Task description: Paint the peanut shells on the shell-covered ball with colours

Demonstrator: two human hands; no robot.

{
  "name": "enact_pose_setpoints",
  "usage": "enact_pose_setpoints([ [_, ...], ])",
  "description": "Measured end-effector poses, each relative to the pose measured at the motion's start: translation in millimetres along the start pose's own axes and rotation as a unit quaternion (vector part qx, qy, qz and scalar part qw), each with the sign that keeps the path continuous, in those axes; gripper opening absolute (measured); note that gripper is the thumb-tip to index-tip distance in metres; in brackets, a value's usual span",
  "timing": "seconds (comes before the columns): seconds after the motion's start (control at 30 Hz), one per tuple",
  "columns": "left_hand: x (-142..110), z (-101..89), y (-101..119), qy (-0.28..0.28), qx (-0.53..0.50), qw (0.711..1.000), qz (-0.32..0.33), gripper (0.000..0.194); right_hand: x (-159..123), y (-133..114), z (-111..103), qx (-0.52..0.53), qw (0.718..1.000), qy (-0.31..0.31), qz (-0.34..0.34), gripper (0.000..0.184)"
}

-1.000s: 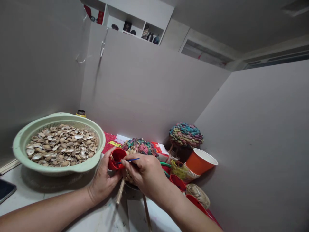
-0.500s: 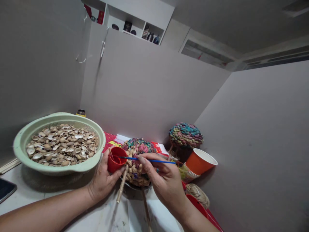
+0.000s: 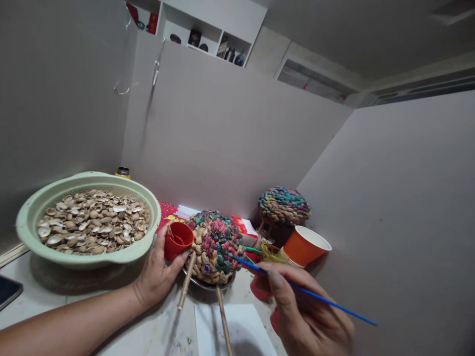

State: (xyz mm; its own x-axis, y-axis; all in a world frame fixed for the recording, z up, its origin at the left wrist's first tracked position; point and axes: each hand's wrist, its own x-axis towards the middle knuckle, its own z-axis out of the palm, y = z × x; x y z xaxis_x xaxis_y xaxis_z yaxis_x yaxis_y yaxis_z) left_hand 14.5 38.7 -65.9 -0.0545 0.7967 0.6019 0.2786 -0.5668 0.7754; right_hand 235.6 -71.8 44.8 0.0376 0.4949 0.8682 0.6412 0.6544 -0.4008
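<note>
A small red cup [image 3: 179,240] is held in my left hand [image 3: 158,269], its mouth tipped toward me; a stick leans inside it. My right hand [image 3: 308,306] pinches a blue paintbrush [image 3: 315,295], whose tip reaches the right side of a shell-covered dome [image 3: 213,242]. Whether the bristles touch it I cannot tell. Bare tan nutshells cover the dome's left and lower parts, while painted pink, purple and green ones cover the top and right. Wooden sticks [image 3: 223,321] jut from its lower edge toward me. Beneath it sits a metal bowl [image 3: 210,285].
A pale green colander [image 3: 27,222] full of nutshells stands at left, near a dark phone [image 3: 9,290]. Behind at right are a second painted dome [image 3: 284,205] and an orange paper cup [image 3: 302,247]. White paper [image 3: 241,326] lies in front; grey panels surround the table.
My right hand has drawn the brush out of the red cup and moved right, bringing its tip to the dome's right side. My left hand still holds the cup in place.
</note>
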Motion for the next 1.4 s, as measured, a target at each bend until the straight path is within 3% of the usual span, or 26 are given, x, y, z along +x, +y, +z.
enact_pose_setpoints([
  [0.27,1.0,0.4,1.8,0.006,-0.002,1.0,0.007,0.063,-17.6,11.1,-2.6,-0.07,0.989,-0.027,-0.126,0.023],
  [0.47,1.4,-1.0,1.8,0.003,-0.005,1.0,-0.004,0.064,-18.6,14.3,-6.6,-0.083,0.979,-0.071,-0.175,0.032],
  [0.63,1.8,-1.0,2.4,0.004,-0.009,1.0,-0.011,0.064,-28.8,14.2,-13.0,-0.098,0.977,-0.092,-0.167,0.024],
  [0.93,1.8,-1.5,2.3,-0.001,-0.02,1.0,-0.017,0.064,-32.6,15.6,-3.4,-0.087,0.984,-0.029,-0.151,0.026],
  [1.2,1.8,-0.1,-1.3,-0.007,-0.02,0.999,-0.037,0.069,-31.1,18.5,-7.9,-0.103,0.976,-0.086,-0.171,0.025],
  [1.4,2.0,-1.4,0.5,-0.008,-0.019,0.999,-0.026,0.068,-36.8,19.9,-0.4,-0.117,0.978,-0.059,-0.163,0.022],
])
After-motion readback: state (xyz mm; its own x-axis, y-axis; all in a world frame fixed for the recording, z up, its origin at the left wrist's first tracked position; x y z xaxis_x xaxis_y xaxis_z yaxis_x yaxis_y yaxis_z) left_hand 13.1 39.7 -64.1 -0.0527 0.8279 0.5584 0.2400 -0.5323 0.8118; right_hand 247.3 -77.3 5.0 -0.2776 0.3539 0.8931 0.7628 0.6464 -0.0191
